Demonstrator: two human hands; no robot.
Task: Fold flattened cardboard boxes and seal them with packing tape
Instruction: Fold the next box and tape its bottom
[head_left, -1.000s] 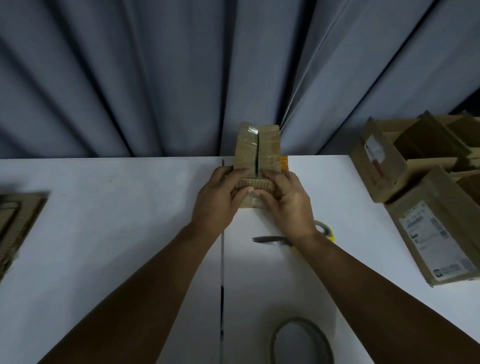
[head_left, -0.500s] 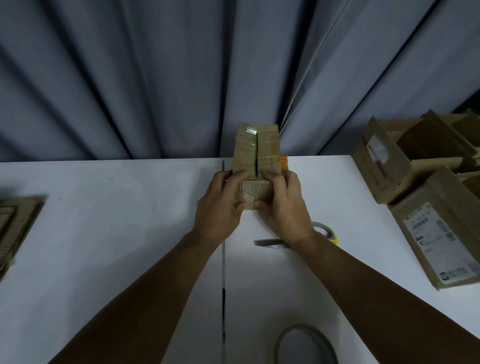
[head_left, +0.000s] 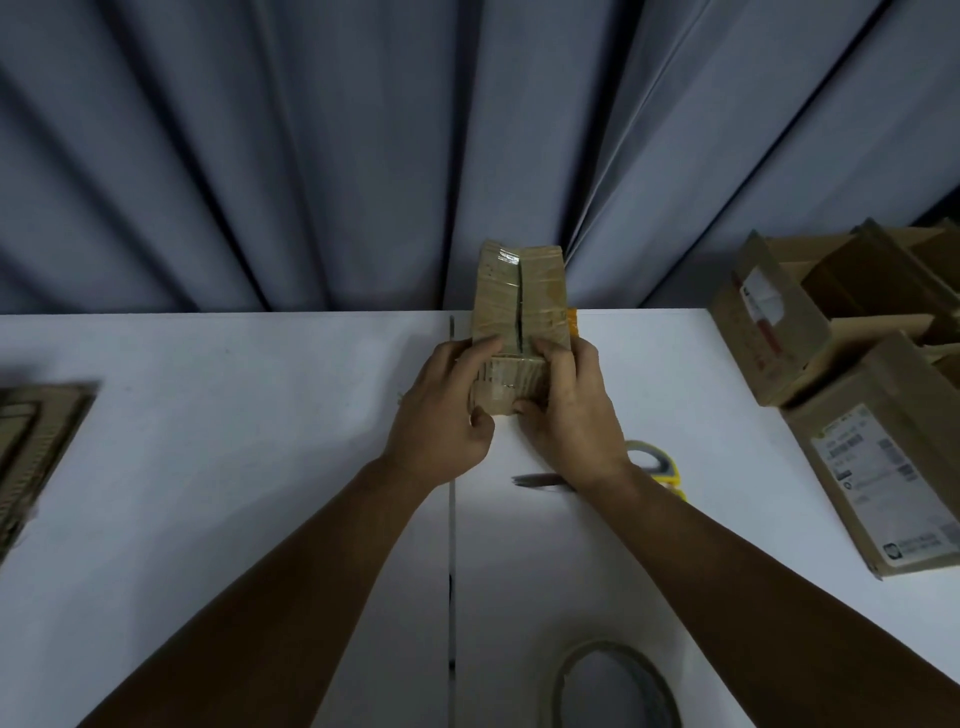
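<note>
A small brown cardboard box (head_left: 519, 301) stands upright at the far middle of the white table (head_left: 234, 467). Two top flaps meet along a centre slit and old clear tape shines on them. My left hand (head_left: 447, 415) grips its lower left side, fingers curled round the front. My right hand (head_left: 571, 410) grips the lower right side, thumb on the front face. A roll of packing tape (head_left: 613, 686) lies near the front edge, partly cut off by the frame.
Scissors with yellow handles (head_left: 654, 467) lie just right of my right wrist. Several opened cardboard boxes (head_left: 852, 364) with shipping labels crowd the right end. Flattened cardboard (head_left: 36, 447) lies at the left edge. A grey curtain (head_left: 311, 156) hangs behind the table.
Both hands have slid down and tightened round the box's lower part, folding its near end in. The box has stayed in place.
</note>
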